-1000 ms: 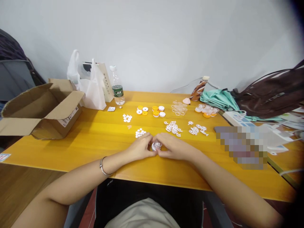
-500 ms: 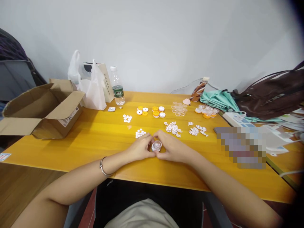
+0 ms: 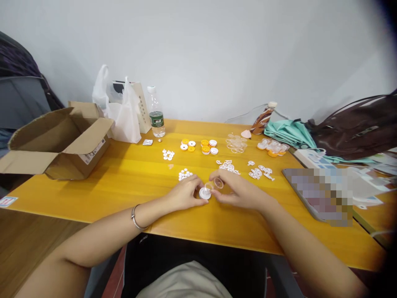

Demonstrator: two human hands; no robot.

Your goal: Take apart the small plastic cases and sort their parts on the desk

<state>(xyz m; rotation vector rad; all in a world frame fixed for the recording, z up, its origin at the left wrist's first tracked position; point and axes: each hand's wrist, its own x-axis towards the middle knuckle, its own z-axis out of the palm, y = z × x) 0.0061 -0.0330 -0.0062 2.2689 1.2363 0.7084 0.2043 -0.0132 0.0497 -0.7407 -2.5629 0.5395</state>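
My left hand (image 3: 187, 193) is closed around a small white round base (image 3: 205, 193) lying on the table, thumb at the near side and fingers at the far side. Just to its right, my right hand (image 3: 235, 189) pinches a clear plastic dome cover (image 3: 218, 183) by its side. The cover is tilted, its round rim turned toward the right hand, and it is at the base's right edge; whether they touch I cannot tell. Beyond the left hand lies a cluster of small white round caps (image 3: 185, 174). White openwork pieces (image 3: 228, 166) lie beyond the right hand.
Farther back are yellow and white discs (image 3: 191, 149), clear covers (image 3: 236, 145) and domed yellow-based pieces (image 3: 273, 147). A cardboard box (image 3: 89, 159) and water bottle (image 3: 157, 120) stand left. A tablet (image 3: 305, 203), green cloth (image 3: 288, 131) and brown bag (image 3: 350, 128) are right.
My right hand has moved right, lifting the clear cover off the white base and tilting it. The left hand stays at the base. The view has shifted slightly.
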